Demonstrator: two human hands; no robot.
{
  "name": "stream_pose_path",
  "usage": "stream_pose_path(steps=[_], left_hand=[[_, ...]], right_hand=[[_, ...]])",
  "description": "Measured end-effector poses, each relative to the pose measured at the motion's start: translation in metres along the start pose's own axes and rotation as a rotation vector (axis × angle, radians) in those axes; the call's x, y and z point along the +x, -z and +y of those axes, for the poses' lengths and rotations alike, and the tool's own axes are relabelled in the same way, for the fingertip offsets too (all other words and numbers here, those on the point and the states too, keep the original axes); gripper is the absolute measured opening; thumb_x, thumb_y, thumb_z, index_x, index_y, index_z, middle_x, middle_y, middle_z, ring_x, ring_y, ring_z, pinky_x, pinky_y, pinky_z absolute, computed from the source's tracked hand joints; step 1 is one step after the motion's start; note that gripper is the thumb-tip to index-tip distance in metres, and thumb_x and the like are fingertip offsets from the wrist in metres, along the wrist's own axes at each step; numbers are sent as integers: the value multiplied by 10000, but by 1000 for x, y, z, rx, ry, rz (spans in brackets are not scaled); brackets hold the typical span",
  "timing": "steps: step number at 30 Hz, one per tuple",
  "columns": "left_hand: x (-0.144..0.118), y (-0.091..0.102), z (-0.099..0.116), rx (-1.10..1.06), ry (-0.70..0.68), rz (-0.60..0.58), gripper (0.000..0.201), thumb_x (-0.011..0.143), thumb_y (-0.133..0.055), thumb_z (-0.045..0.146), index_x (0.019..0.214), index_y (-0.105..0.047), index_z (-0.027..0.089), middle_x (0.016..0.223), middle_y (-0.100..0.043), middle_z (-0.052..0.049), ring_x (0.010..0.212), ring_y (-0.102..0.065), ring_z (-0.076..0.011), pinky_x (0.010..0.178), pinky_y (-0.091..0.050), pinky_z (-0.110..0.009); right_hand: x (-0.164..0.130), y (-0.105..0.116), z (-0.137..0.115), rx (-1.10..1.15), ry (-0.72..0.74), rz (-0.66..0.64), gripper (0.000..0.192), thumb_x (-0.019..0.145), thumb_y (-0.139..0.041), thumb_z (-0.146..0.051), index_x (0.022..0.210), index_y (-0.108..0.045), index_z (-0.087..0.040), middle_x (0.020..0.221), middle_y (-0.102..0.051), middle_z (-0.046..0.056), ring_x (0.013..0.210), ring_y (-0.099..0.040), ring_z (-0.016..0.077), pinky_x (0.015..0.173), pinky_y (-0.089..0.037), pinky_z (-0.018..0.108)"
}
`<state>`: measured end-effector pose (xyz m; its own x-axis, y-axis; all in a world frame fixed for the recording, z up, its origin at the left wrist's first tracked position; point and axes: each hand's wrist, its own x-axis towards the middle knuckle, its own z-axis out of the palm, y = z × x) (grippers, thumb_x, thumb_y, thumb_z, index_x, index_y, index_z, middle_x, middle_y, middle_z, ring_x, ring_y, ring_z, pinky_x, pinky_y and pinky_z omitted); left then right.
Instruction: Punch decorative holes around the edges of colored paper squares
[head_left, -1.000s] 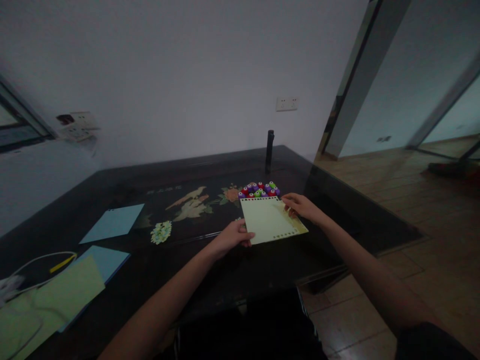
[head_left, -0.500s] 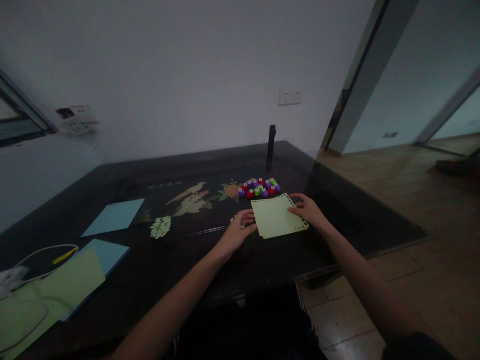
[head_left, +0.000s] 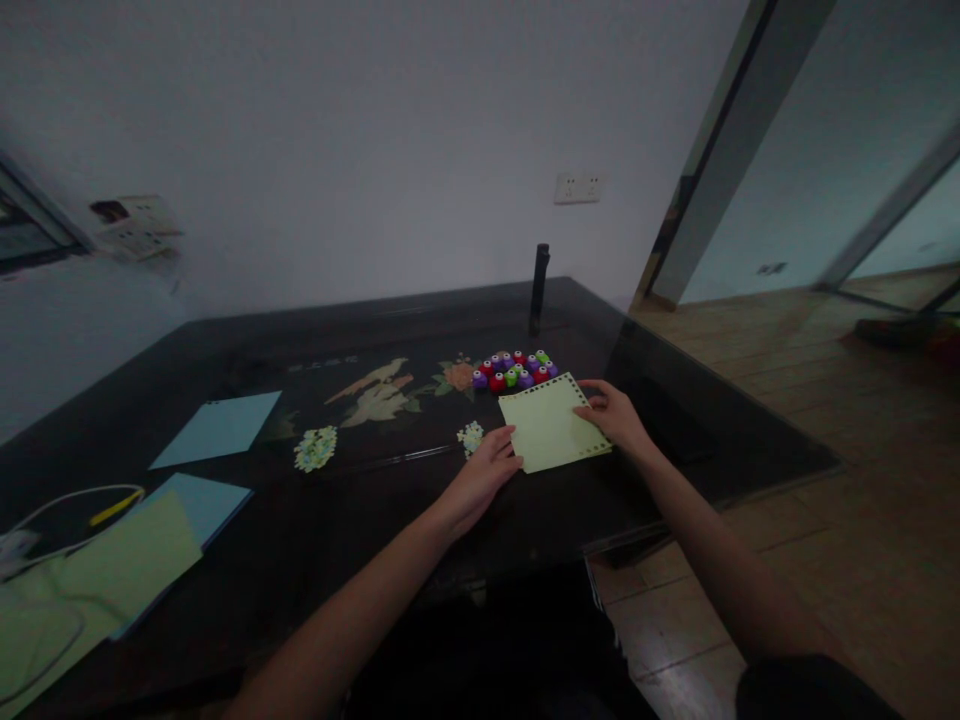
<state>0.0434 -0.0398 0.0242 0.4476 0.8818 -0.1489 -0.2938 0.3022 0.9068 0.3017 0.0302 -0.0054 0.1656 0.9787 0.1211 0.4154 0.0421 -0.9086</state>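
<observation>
Pale yellow-green paper sheets, with punched holes along the top and right edges, lie stacked and slightly offset in front of me. My right hand grips the right edge, thumb on top and fingers bent around behind. At the lower left side, my left hand has its fingers and thumb closed at the paper's edge. Just beyond the left hand is a small pile of paper bits. Several red, purple and green pieces with white eye-like tops sit close behind the sheets.
A larger pile of paper bits and a blue sheet lie left on the dark table. More green paper and a white cable are at the near left. A black upright cylinder stands at the back.
My left hand has slid down the paper's left edge, uncovering the small pile of bits. The sheets overlap more closely at the lower left. My right hand keeps its hold.
</observation>
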Motion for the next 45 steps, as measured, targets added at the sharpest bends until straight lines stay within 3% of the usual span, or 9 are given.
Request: stream_pose_path(steps=[7, 11, 20, 26, 32, 38, 45], left_hand=[[-1, -1, -5, 33, -20, -18, 469, 702, -656, 136, 1146, -524, 207, 1445, -353, -115, 1340, -316, -251, 1101, -254, -446], [-1, -1, -9, 46, -35, -36, 491, 692, -666, 135, 1155, -513, 198, 1443, -351, -118, 1345, -304, -244, 1106, -250, -415], [-2, -2, -6, 188, -37, -1, 528, 712, -630, 145, 1210, -462, 197, 1422, -378, -117, 1336, -317, -242, 1095, -256, -391], [14, -10, 2, 109, -21, 165, 522, 730, -593, 147, 1221, -437, 224, 1456, -331, -88, 1365, -257, -222, 1090, -262, -362], [25, -16, 8, -27, 21, 112, 512, 743, -577, 143, 1218, -406, 228, 1382, -422, -90, 1226, -452, -194, 1042, -340, -377], [26, -12, 10, 1, 53, 122, 476, 744, -559, 131, 1192, -430, 230, 1415, -375, -87, 1215, -453, -187, 1057, -318, -396], [14, -5, 13, 125, 6, 57, 435, 775, -558, 166, 1186, -453, 261, 1433, -354, -68, 1234, -439, -189, 1001, -367, -371]], right_hand=[[0, -5, 1, -174, 10, 73, 510, 616, -669, -281, 1106, -572, -175, 595, -542, -40, 533, -510, 131, 514, -393, 246], [-2, -9, 2, -323, 46, 138, 467, 639, -666, -248, 1096, -582, -200, 633, -557, -32, 580, -533, 137, 559, -401, 250], [-11, -2, -5, -626, 65, 197, 339, 760, -597, -376, 1067, -598, -231, 838, -630, 24, 735, -571, 169, 571, -364, 252], [-6, 0, 3, -476, 60, 158, 270, 771, -568, -260, 1034, -608, -207, 849, -678, 29, 720, -593, 153, 665, -432, 272], [-2, -1, 10, -392, 54, 130, 247, 750, -570, -213, 990, -629, -205, 873, -701, 39, 749, -626, 157, 713, -468, 282], [-2, 0, 9, -392, 55, 122, 238, 731, -582, -183, 962, -637, -192, 870, -706, 47, 729, -631, 157, 700, -478, 283], [-2, 3, 9, -433, 98, 101, 232, 726, -578, -199, 945, -655, -192, 886, -699, 48, 727, -611, 156, 698, -466, 283]])
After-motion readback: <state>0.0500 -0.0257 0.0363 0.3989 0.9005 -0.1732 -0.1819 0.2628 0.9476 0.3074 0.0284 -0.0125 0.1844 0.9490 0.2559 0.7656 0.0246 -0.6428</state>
